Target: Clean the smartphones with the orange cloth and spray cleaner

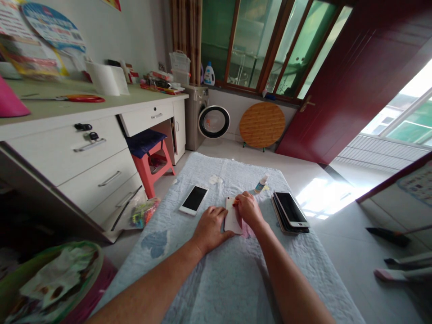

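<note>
A pale pinkish-white phone (232, 221) lies face down on the cloth-covered table, its camera corner at the far end. My left hand (211, 227) steadies it, fingers along its left edge and thumb at its near edge. Over the upper right of the phone's back, my right hand (249, 208) is closed on a small orange piece (235, 202), mostly hidden by the fingers. Some pink material (248, 230) shows beneath that hand. A white phone with a dark screen (194, 199) lies to the left. Beyond my right hand stands a small spray bottle (261, 184).
Several stacked phones (290, 211) lie at the table's right side. The light blue tablecloth (232, 279) covers the table. At left are a waste bin (97, 270), a red stool (151, 166) and a white desk (84, 153). An open washing machine (195, 117) stands behind.
</note>
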